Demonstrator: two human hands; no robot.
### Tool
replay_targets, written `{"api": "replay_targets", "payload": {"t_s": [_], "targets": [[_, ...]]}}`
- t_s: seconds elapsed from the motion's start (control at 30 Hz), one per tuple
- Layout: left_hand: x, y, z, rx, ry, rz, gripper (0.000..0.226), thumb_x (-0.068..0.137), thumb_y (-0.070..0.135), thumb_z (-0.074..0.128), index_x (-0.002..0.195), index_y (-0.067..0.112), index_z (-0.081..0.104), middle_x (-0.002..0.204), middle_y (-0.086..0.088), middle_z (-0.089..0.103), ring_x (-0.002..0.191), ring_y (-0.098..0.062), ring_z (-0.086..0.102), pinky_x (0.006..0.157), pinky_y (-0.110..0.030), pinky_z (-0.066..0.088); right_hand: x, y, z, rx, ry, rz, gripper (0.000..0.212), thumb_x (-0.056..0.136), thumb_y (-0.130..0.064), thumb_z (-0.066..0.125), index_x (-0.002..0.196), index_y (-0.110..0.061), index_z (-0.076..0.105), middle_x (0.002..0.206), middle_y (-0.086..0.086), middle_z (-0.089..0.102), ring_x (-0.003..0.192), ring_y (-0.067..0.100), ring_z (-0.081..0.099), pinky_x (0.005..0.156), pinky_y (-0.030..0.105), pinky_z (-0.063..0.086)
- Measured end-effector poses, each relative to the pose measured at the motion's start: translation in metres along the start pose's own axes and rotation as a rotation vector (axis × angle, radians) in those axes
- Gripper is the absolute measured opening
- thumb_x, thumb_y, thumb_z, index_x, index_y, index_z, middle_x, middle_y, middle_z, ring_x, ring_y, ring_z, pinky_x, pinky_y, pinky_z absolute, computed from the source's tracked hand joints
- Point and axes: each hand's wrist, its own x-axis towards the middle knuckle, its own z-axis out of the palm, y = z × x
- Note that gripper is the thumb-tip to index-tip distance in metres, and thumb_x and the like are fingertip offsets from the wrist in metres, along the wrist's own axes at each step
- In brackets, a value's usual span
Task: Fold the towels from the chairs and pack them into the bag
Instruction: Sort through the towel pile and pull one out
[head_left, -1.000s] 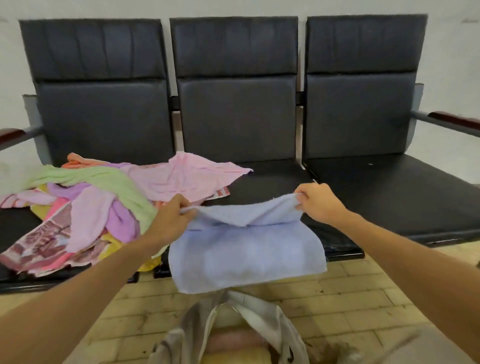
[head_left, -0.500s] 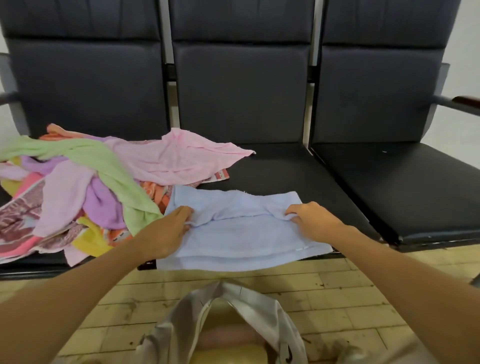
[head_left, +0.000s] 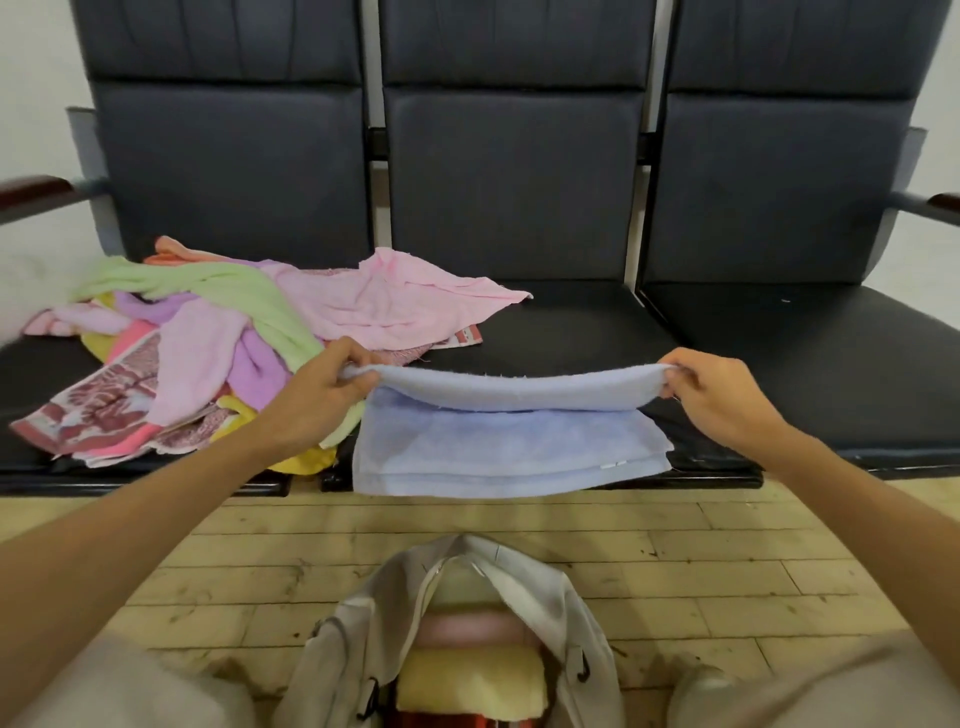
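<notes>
Nearest you, at 6 o'clock, the grey bag (head_left: 537, 584) stands open with folded towels (head_left: 467, 680) already inside. Beyond it, at 12 o'clock, the blue towel (head_left: 509, 449) lies on the front edge of the middle seat (head_left: 566, 322), its long axis running from 9 to 3 o'clock. Your left hand (head_left: 322, 397) pinches the raised far fold at the 9 o'clock end and your right hand (head_left: 719, 397) at the 3 o'clock end, fingers clamped on cloth. Neither hand is nearer. The next fold probably comes toward 6 o'clock, over the flat layers. The loose pile (head_left: 218, 332) waits at 10 o'clock. Half a second earlier both hands lay low on the towel. Now its far fold is lifted and taut.
</notes>
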Motion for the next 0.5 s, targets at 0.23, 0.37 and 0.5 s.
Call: {"api": "replay_targets", "payload": {"t_s": [0.23,0.37,0.5], "targets": [[-0.024,-0.005,0.003,0.208,-0.384,-0.119,0.009,0.093,0.028,0.059,0.09,0.02,0.061,0.094,-0.006,0.063,0.08,-0.02,0.055,0.073,-0.03,0.041,-0.012,0.004,0.001,-0.152,-0.395,0.066,0.029,0.097,-0.027,0.05,0.092,-0.007,0.07,0.09,0.013,0.068,0.087,0.031,0.063,0.079,0.041,0.051],[-0.011,-0.012,0.013,0.291,-0.294,-0.123,0.019,0.096,0.034,0.05,0.09,0.023,0.064,0.095,-0.002,0.066,0.09,-0.023,0.06,0.084,-0.039,0.047,-0.006,0.004,0.01,-0.177,-0.418,0.164,0.042,0.097,-0.041,0.051,0.087,-0.006,0.072,0.091,0.018,0.068,0.087,0.034,0.063,0.079,0.042,0.051],[0.005,-0.025,0.026,0.489,-0.139,-0.193,0.024,0.095,0.022,0.053,0.113,0.007,0.051,0.112,-0.007,0.048,0.102,-0.023,0.051,0.08,-0.032,0.041,0.002,0.004,0.02,-0.196,-0.362,0.262,0.027,0.096,-0.028,0.057,0.098,-0.003,0.066,0.097,0.013,0.067,0.09,0.026,0.063,0.08,0.036,0.052]]}}
